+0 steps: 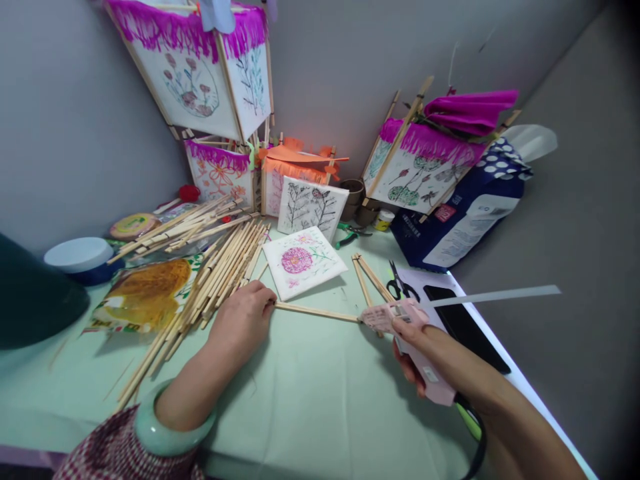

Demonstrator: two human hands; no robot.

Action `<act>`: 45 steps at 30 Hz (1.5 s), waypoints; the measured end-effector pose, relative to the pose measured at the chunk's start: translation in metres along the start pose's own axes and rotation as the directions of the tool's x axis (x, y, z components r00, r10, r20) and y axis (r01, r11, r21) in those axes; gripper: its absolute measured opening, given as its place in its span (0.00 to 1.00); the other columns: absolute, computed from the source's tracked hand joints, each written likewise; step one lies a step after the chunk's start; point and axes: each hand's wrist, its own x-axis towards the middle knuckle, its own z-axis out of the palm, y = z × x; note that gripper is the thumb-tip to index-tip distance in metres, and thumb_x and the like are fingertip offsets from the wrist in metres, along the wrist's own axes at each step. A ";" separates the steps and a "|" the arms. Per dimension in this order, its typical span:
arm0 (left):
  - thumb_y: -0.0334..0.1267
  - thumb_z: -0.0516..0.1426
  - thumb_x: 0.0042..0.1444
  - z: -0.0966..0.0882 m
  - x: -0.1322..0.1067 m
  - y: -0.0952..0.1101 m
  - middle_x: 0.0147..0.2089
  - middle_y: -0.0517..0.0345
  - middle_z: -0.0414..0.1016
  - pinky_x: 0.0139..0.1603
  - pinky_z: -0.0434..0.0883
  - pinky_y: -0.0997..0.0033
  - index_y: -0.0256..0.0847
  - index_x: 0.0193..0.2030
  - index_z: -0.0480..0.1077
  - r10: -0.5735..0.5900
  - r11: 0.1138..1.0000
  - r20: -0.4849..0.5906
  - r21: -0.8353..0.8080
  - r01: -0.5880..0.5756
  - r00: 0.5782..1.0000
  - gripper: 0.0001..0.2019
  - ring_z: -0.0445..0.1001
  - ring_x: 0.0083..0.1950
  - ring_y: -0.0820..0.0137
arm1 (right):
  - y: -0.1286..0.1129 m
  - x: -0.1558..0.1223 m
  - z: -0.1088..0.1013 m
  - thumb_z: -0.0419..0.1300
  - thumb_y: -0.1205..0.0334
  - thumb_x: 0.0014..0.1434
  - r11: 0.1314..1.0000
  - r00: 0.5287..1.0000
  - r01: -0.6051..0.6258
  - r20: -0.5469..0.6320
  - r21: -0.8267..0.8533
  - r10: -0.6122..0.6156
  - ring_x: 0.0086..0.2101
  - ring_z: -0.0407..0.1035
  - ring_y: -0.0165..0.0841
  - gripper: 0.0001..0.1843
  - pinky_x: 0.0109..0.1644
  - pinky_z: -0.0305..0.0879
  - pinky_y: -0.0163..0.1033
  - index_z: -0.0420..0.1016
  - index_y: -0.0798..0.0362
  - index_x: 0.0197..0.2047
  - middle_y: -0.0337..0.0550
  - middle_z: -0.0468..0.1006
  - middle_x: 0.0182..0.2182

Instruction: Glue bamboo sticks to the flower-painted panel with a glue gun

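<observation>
My left hand (pixel 245 317) rests on the green table with its fingers closed on the near end of a thin wooden stick (pixel 315 311). The stick runs right to the nozzle of a pink glue gun (pixel 400 320). My right hand (pixel 417 350) is wrapped around the gun's grip, and a translucent glue stick (pixel 495 295) pokes out of its back. The nozzle touches the stick's far end, where two more sticks (pixel 370 280) meet it in a V.
A heap of wooden sticks (pixel 210 267) lies left of my hand. Painted paper squares (pixel 303 262), scissors (pixel 400 285), a dark phone (pixel 463 323) and green pliers (pixel 350 233) lie behind. Finished paper lanterns (pixel 200 73) with pink fringe stand against the wall.
</observation>
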 end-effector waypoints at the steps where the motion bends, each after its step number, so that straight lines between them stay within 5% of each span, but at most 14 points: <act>1: 0.32 0.51 0.61 0.000 0.000 0.000 0.43 0.49 0.77 0.46 0.68 0.61 0.39 0.39 0.78 -0.004 1.000 0.006 -0.002 0.004 1.000 0.13 0.75 0.44 0.60 | -0.001 -0.001 0.000 0.51 0.28 0.59 1.000 1.000 0.005 -0.002 0.012 -0.005 0.16 0.66 0.26 0.33 0.19 0.60 0.31 0.66 0.53 0.26 0.40 0.72 0.18; 24: 0.31 0.52 0.62 -0.003 -0.002 0.004 0.42 0.48 0.76 0.45 0.68 0.61 0.37 0.40 0.79 -0.029 0.999 0.015 -0.013 0.030 0.999 0.13 0.75 0.44 0.59 | -0.002 -0.002 0.004 0.50 0.28 0.58 0.999 0.998 -0.025 -0.050 0.030 0.027 0.16 0.65 0.27 0.34 0.19 0.57 0.32 0.66 0.53 0.26 0.40 0.71 0.18; 31: 0.31 0.51 0.62 -0.003 -0.002 0.004 0.43 0.47 0.76 0.45 0.68 0.60 0.37 0.40 0.79 -0.028 1.000 0.022 -0.012 0.028 0.999 0.13 0.75 0.44 0.59 | 0.003 -0.013 0.004 0.59 0.37 0.60 0.965 0.989 0.141 0.000 0.222 -0.145 0.26 0.68 0.28 0.26 0.28 0.62 0.34 0.72 0.54 0.39 0.45 0.77 0.33; 36: 0.31 0.51 0.62 -0.005 -0.003 0.006 0.43 0.48 0.76 0.45 0.68 0.60 0.37 0.41 0.79 -0.040 0.999 0.033 0.002 0.040 0.999 0.13 0.75 0.45 0.59 | 0.019 -0.015 0.008 0.70 0.45 0.52 0.842 0.952 0.258 0.024 0.473 -0.305 0.27 0.61 0.26 0.28 0.30 0.60 0.33 0.73 0.52 0.50 0.38 0.69 0.30; 40: 0.31 0.51 0.63 -0.003 -0.002 0.005 0.42 0.49 0.76 0.45 0.69 0.60 0.37 0.40 0.79 -0.033 0.999 0.023 0.008 0.032 0.999 0.14 0.75 0.44 0.60 | 0.026 -0.014 0.013 0.70 0.46 0.52 0.784 0.944 0.291 -0.030 0.548 -0.329 0.26 0.61 0.26 0.24 0.30 0.62 0.34 0.75 0.52 0.46 0.39 0.70 0.31; 45: 0.32 0.52 0.62 -0.005 -0.004 0.003 0.43 0.49 0.76 0.46 0.70 0.61 0.37 0.42 0.78 -0.025 1.000 0.002 0.006 0.025 1.000 0.12 0.76 0.44 0.60 | 0.023 -0.012 0.023 0.65 0.40 0.56 0.846 0.948 0.311 -0.073 0.433 -0.311 0.26 0.67 0.28 0.24 0.27 0.62 0.34 0.74 0.54 0.42 0.45 0.75 0.34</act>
